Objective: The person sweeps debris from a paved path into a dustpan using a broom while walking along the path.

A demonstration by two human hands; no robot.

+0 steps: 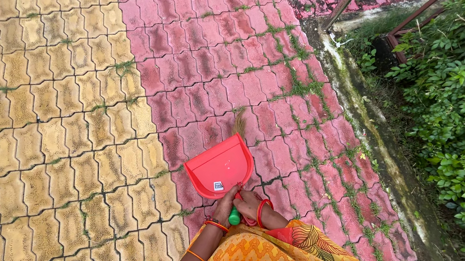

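Left hand point(224, 207) and right hand point(248, 203) sit side by side, both closed; left wraps a green handle point(234, 216); right grips the red dustpan point(220, 167) by its rear stem; pan lies directly ahead of both hands, over the pink paving point(197, 65), near its border with the yellow paving point(43, 139); small white-and-dark label point(218, 186) at pan's rear; pan's long axis runs away from the person, mouth forward; broom bristles point(239, 123) show past its front edge.
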